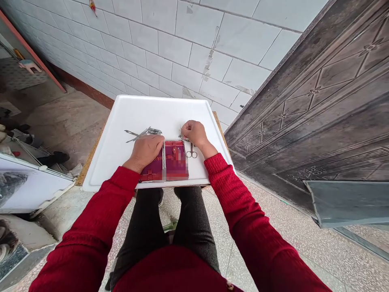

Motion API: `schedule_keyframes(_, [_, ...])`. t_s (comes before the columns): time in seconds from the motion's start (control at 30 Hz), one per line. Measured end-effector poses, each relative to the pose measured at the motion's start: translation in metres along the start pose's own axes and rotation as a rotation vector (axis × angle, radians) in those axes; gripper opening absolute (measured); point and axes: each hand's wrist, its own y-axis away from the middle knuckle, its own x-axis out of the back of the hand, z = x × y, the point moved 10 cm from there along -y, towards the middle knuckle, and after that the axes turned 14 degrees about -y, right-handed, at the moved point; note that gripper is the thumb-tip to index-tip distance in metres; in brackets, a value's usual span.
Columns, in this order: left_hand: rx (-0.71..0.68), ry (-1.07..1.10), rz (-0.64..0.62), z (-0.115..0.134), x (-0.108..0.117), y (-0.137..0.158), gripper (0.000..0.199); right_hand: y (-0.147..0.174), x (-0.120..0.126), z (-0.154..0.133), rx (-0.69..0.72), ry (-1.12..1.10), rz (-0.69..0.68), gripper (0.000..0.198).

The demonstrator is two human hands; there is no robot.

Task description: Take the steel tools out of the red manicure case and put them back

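Scissors | long axis running away | loops nearest | beside red case

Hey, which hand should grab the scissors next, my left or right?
Probably your right hand: it's just above the scissors, beside the case. Your left hand is over the case's other half, farther away. I can't tell whether the right already pinches something.

red case partly blurred, partly behind left hand, door cropped
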Motion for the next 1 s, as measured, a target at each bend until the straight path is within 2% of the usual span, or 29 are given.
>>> schedule_keyframes(0.03, [0.003,-0.002,0.001,0.000,0.000,0.000,0.030,0.000,-0.001,0.005,-0.023,-0.084,-0.010,0.008])
schedule_keyframes(0.17, [-0.002,0.016,0.019,0.000,0.003,0.000,0.029,0.000,-0.012,0.015,-0.094,-0.311,-0.085,0.029])
schedule_keyframes(0.3, [-0.015,0.033,0.031,0.003,0.007,-0.001,0.027,0.004,-0.022,0.014,-0.135,-0.396,-0.133,0.021])
schedule_keyframes(0.57, [-0.041,-0.011,0.044,0.006,0.006,-0.001,0.028,0.027,-0.021,0.008,-0.129,-0.396,-0.182,0.024])
schedule_keyframes(0.7, [-0.035,-0.023,0.050,0.006,0.006,-0.001,0.027,0.039,-0.020,0.015,-0.166,-0.348,-0.174,0.019])
schedule_keyframes(1.0, [-0.031,-0.002,0.040,0.005,0.005,-0.001,0.027,0.044,-0.020,0.015,-0.200,-0.216,-0.126,0.018])
